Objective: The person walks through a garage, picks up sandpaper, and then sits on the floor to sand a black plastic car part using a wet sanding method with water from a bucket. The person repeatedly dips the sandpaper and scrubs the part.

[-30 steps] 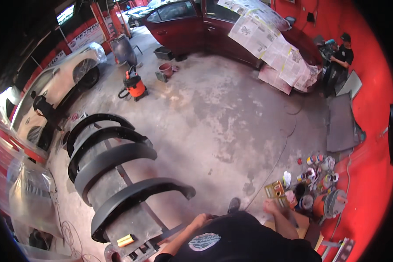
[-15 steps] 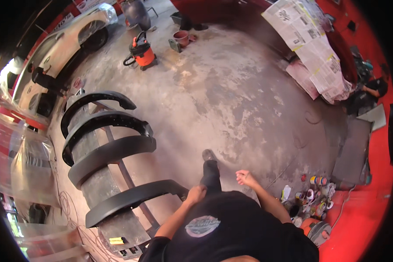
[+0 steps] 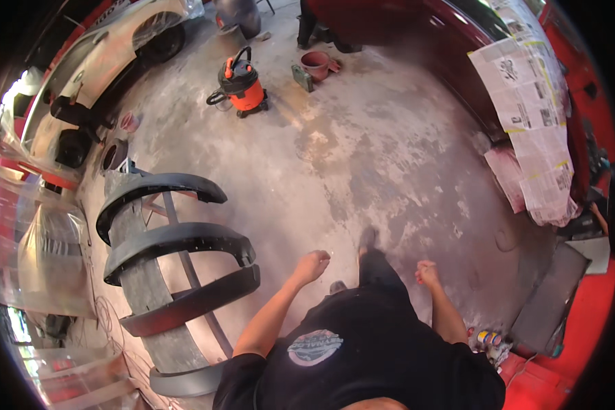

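Observation:
Both my hands hang in front of my black shirt, over the concrete floor. My left hand is loosely closed, its back up, with nothing seen in it. A gap separates it from the curved black fender flares beside it on the left. My right hand is curled shut, also with no object showing, and touches nothing. The nearest full flare lies arched across a long narrow grey bench. Beyond it, two more flares rest along the same bench, and another sits at its near end.
An orange and black shop vacuum stands ahead, near a reddish bucket. A pale car is at the far left. Newspaper masking covers part of a dark red car at right. Cans stand low on the right.
I have stepped forward; the bench and flares have slid down and the vacuum looks closer. My left hand has swung forward, away from the nearest flare, and my right hand's fingers have curled in.

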The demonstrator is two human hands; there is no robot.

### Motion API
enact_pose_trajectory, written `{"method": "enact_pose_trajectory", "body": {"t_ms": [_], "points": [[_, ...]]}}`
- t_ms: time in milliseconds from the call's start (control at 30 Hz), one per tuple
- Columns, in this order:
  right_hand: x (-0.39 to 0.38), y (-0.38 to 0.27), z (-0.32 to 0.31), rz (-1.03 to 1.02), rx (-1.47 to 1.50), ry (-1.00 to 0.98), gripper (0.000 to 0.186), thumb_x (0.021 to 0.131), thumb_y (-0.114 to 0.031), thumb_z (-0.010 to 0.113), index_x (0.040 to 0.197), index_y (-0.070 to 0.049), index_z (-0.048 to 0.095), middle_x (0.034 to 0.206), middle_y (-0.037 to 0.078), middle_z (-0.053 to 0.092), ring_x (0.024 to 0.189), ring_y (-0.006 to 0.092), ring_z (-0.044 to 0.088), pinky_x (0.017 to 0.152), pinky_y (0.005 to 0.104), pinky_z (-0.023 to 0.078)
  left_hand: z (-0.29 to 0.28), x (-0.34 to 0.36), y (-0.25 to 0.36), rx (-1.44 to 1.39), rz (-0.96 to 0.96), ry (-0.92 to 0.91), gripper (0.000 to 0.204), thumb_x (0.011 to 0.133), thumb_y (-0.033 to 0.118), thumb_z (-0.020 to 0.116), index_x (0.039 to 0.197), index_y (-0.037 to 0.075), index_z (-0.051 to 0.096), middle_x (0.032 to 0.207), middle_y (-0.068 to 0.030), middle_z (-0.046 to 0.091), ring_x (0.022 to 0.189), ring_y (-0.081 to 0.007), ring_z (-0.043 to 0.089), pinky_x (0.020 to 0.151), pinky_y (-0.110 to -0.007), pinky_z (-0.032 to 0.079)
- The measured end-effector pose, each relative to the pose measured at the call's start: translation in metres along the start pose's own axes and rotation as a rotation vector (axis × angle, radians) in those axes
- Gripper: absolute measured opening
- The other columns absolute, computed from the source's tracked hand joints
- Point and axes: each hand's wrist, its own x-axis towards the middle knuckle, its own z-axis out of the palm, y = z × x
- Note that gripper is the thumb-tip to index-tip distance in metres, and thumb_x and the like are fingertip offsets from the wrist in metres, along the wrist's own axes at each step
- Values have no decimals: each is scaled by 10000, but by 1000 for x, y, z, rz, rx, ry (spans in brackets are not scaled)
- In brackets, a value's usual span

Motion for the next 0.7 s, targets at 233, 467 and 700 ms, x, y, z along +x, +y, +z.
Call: {"method": "enact_pose_trajectory", "body": {"t_ms": [233,467,700], "points": [[122,-143,31,12,-548,-330,271,844,-186,642,1056,-52,747,768,131,699,568,195,649,504,332,501,10,161,-70,-172,-119,-92,259,877,167,581,1034,-2,699,991,-227,707,944,-326,690,850,-418,520],[391,-364,61,-599,-1121,-324,267,901,-251,548,824,-60,718,719,123,694,620,225,677,583,437,543,-122,234,-100,-564,-760,583,257,910,119,587,1089,-32,694,965,-132,726,830,-271,674,800,-401,532],[523,-662,219,-753,-756,-309,202,948,-141,518,1035,-46,673,714,92,671,538,187,616,486,365,522,-177,303,-219,-878,-879,544,213,926,123,543,981,-19,692,846,-111,686,671,-173,617,603,-332,518]]}}
